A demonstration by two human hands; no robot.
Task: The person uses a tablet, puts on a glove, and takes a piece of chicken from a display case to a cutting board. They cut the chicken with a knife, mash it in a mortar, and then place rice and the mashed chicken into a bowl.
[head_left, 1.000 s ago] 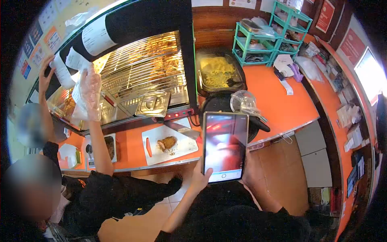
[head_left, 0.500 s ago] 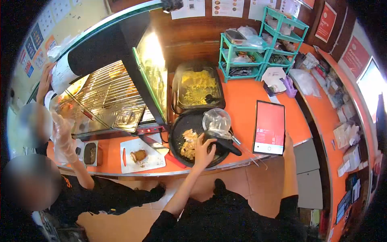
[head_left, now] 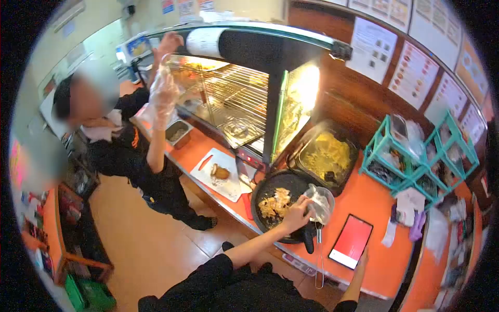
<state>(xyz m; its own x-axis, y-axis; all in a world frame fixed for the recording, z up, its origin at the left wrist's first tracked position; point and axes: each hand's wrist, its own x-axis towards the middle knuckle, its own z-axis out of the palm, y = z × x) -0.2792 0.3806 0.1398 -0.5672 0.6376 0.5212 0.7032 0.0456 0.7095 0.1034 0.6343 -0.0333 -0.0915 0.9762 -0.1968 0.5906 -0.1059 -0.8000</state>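
Note:
My left hand point(head_left: 297, 214) is over the right side of a black frying pan point(head_left: 265, 190), its fingers curled together at the rim of a clear round bowl point(head_left: 321, 204). What they pinch, if anything, is hidden. A long wire handle point(head_left: 319, 262) extends from beneath the bowl past the counter's edge. Browned, shredded-looking food point(head_left: 275, 204) lies in the pan, whose black handle point(head_left: 309, 240) points towards me. My right hand point(head_left: 360, 258) grips a tablet point(head_left: 351, 241) with a red screen by its lower right edge.
A heated display cabinet point(head_left: 244, 99) stands to the left, with a co-worker's gloved hand point(head_left: 165, 91) raised beside it. A white cutting board point(head_left: 222, 183) bears a browned piece of food. Behind the pan are a tray of yellow food point(head_left: 325, 156) and teal racks point(head_left: 397, 161).
The view has turned left and tilted. My left hand has shifted from near the pan's handle to the clear bowl's rim. My right hand still holds the tablet.

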